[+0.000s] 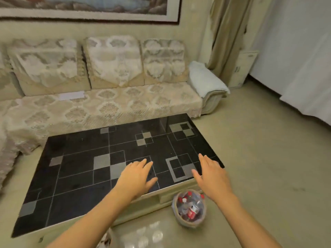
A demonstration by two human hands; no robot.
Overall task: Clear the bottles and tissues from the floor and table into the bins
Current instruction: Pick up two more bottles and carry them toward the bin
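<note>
My left hand [138, 176] hovers flat over the near edge of the black patterned coffee table [80, 169], fingers spread, holding nothing. My right hand [211, 174] is stretched out over the table's near right corner, also open with nothing in it. On the floor just below the right hand stands a round bin [179, 217] holding several clear plastic bottles [191, 206] with red caps and red labels. No bottle or tissue shows on the tabletop. A second bin [107, 238] peeks out at the bottom edge, mostly hidden by my left forearm.
A cream patterned sofa [107, 104] runs behind the table, with a white paper [71, 95] on its seat and a folded pale towel [206, 77] on its right arm. A beige curtain [227, 36] hangs at the right. Glossy floor [268, 167] spreads to the right.
</note>
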